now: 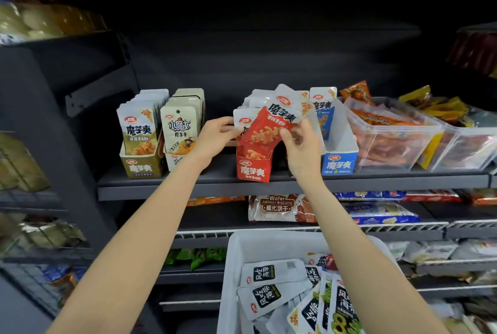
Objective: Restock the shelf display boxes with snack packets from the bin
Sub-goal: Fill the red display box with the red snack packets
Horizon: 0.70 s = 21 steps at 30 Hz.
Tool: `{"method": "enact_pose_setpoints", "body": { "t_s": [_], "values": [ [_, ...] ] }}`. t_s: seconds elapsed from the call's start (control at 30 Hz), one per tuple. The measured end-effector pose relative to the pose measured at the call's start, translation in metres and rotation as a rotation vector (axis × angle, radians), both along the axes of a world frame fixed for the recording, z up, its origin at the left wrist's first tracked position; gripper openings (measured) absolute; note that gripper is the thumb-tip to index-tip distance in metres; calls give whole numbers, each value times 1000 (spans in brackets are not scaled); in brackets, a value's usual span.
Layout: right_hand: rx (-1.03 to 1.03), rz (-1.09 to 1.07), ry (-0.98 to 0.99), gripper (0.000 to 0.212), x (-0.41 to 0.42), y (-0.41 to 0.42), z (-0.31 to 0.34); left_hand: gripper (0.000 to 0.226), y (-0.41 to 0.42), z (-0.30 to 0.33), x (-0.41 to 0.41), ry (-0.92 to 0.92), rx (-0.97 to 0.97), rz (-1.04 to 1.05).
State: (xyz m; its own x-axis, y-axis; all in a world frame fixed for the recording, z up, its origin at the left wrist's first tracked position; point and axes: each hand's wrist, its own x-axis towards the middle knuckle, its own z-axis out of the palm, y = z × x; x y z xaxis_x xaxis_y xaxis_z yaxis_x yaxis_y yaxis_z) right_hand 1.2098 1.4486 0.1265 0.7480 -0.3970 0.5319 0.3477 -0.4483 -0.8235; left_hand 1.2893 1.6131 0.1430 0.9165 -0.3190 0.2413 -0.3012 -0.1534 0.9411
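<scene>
A red display box (pixel 252 171) stands at the middle of the dark shelf, with several red-and-white snack packets upright in it. My right hand (pixel 302 152) pinches a tilted red snack packet (pixel 274 125) just above that box. My left hand (pixel 216 137) grips the left edge of the front packets in the box (pixel 243 119). A white bin (pixel 236 258) sits low in front, holding several white-and-black packets (pixel 271 274).
An olive display box (pixel 139 167) and a cream display box (pixel 174 161) stand to the left, a blue display box (pixel 340 164) to the right. Clear plastic tubs (pixel 390 145) of orange snacks fill the shelf's right end. Wafer biscuit packs (pixel 277 207) lie on the lower shelf.
</scene>
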Motion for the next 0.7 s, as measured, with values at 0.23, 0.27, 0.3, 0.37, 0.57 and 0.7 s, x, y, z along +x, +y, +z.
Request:
{"method": "enact_pose_setpoints", "body": {
  "t_s": [0.23, 0.27, 0.3, 0.37, 0.57, 0.7],
  "values": [
    [-609, -113, 231, 28, 8, 9, 8, 12, 4, -6, 0, -152, 57, 92],
    [-654, -152, 256, 26, 8, 12, 9, 12, 3, -8, -2, -150, 42, 107],
    [-722, -191, 278, 25, 8, 14, 9, 13, 3, -10, -2, -143, 26, 126],
    [-896, -262, 318, 22, 8, 19, 10, 16, 2, -15, -3, -130, -9, 161],
    [-1037, -311, 374, 27, 19, 13, 32, 24, -8, -22, -6, -130, -52, 239],
    [-825, -253, 388, 34, 22, 6, 20, 21, -10, -21, -12, -140, -62, 242]
  ]
}}
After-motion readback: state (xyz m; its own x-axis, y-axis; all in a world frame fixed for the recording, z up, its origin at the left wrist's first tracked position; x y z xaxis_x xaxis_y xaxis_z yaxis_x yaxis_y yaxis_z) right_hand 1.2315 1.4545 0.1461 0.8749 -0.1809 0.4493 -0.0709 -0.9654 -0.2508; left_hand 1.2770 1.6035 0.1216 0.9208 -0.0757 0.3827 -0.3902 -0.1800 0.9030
